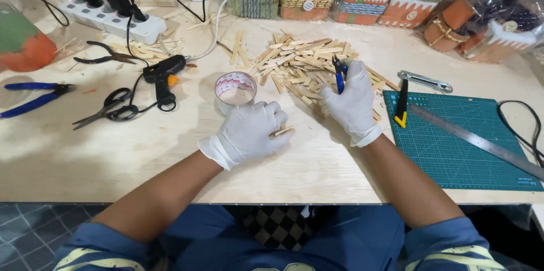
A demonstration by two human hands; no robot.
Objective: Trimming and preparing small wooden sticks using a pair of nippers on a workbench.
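My left hand (248, 132), in a white glove, rests knuckles-up near the front edge of the pale wooden worktop (85, 158), fingers curled around a short flat wooden craft stick (281, 131) whose end pokes out toward the right. My right hand (352, 101), gloved too, is closed on a pair of small blue-handled cutters (340, 74), tips up, at the near edge of the heap of loose wooden sticks (300, 67) mid-worktop. I judge this as the trimming step: stick picked, cutters ready. Next I would need to bring stick and blades together squarely. Just behind my left hand stands a roll of clear tape (236, 87); further left lie a black glue gun (163, 73) and black scissors (110, 107). A green cutting mat (453, 146) with a steel ruler (476, 141) occupies the right edge.
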